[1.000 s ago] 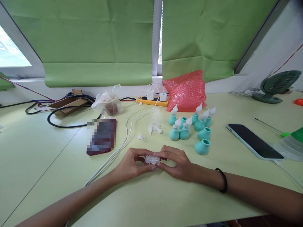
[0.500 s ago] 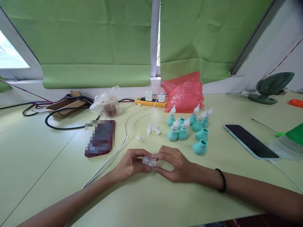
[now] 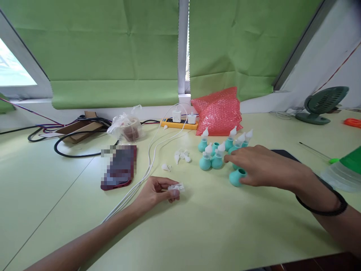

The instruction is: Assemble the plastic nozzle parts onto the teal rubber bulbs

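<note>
My left hand (image 3: 159, 190) pinches a small clear plastic piece (image 3: 178, 187) just above the table. Stretched over the teal bulbs on the right, my right hand (image 3: 261, 165) has its fingers and thumb apart. Its thumb is at the front open-necked teal bulb (image 3: 236, 177); whether it touches cannot be told. Another bulb behind is partly hidden by the fingers. Several teal bulbs with white pointed nozzles, such as the assembled nasal aspirator (image 3: 205, 160), stand just beyond. Loose white nozzles (image 3: 183, 156) lie at the middle, with another white nozzle (image 3: 166, 167) nearer.
White cables (image 3: 149, 165) run from an orange power strip (image 3: 180, 124). A red bubble-wrap bag (image 3: 218, 113) stands at the back. The dark-red phone (image 3: 121, 167) lies left; another phone (image 3: 284, 152) is partly under my right arm. A screwdriver (image 3: 318, 151) and green fan (image 3: 318, 105) are right.
My right hand has let go of the clear plastic piece and moved right to the teal bulbs. My left hand still holds the piece in nearly the same place.
</note>
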### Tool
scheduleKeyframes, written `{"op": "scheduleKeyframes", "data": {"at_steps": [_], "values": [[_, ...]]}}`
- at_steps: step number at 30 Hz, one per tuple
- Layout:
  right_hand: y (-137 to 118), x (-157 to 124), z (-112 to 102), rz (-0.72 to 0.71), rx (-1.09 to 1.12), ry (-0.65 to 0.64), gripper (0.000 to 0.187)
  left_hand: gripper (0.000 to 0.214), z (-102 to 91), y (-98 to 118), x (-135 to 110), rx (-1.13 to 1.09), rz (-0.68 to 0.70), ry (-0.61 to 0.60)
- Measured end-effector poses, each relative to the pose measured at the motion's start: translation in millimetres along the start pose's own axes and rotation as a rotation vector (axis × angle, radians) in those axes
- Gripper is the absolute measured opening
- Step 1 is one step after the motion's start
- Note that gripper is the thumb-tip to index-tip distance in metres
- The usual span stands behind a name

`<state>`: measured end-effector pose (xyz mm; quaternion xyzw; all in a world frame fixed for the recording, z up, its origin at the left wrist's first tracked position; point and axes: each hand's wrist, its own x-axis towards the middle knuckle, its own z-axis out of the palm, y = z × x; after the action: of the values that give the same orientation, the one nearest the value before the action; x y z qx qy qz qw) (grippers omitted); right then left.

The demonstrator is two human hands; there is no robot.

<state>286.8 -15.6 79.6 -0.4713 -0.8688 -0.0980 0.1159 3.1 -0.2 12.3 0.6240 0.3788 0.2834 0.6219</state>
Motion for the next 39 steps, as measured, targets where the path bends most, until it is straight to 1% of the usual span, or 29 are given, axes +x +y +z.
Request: {"op": "scheduleKeyframes", "data": {"at_steps": [3,5,7,10,12,13,17,20,23,25,29,31,35,37,39], "values": [[9.4,5.6,2.3,0.014,-0.125,-0.311,0.016,0.027,1.4,0.4,0.9,-0.036,-0.020,0.006],[11.7,10.3,2.9,0.032,-0.100,-0.393,0.021,0.028,2.1,1.0,1.1,-0.043,-0.045,0.012],[11.1,13.1,2.4,0.003,-0.038,-0.402,0.021,0.028,2.1,1.6,0.9,-0.045,-0.061,0.009],[1.3,15.7,-0.1,-0.074,0.073,-0.330,0.012,0.027,1.6,2.5,-0.2,-0.055,-0.046,-0.016],[-11.9,18.9,-0.8,-0.125,0.151,-0.266,0.003,0.026,1.7,3.3,-1.2,-0.057,-0.033,-0.036],[-19.9,21.1,0.0,-0.143,0.186,-0.240,0.003,0.026,2.0,3.8,-1.7,-0.056,-0.031,-0.047],[-50.2,30.8,13.3,-0.165,0.341,-0.196,0.012,0.029,4.3,7.1,-3.3,-0.058,-0.013,-0.081],[-62.4,34.1,28.8,-0.166,0.419,-0.146,0.016,0.029,5.2,9.7,-3.8,-0.008,0.035,-0.083],[-65.9,33.4,39.7,-0.131,0.439,-0.084,0.024,0.029,5.0,10.2,-4.1,0.038,0.089,-0.088],[-66.0,32.6,43.3,-0.131,0.419,-0.034,0.031,0.030,5.0,9.2,-4.5,0.039,0.091,-0.118],[-65.8,32.9,48.6,-0.251,0.421,0.099,0.040,0.032,5.5,6.0,-5.2,0.019,0.057,-0.170],[-66.4,33.3,52.4,-0.332,0.471,0.167,0.036,0.033,5.8,4.6,-5.2,0.018,0.040,-0.201],[-69.3,32.9,57.9,-0.455,0.528,0.265,0.020,0.035,6.3,1.7,-4.7,0.003,0.008,-0.243],[-70.8,32.8,56.7,-0.464,0.535,0.290,0.018,0.040,6.4,1.0,-4.7,0.005,0.016,-0.212],[-71.2,33.3,52.9,-0.435,0.546,0.321,0.019,0.042,6.4,1.1,-5.1,0.064,0.073,-0.111]]}}
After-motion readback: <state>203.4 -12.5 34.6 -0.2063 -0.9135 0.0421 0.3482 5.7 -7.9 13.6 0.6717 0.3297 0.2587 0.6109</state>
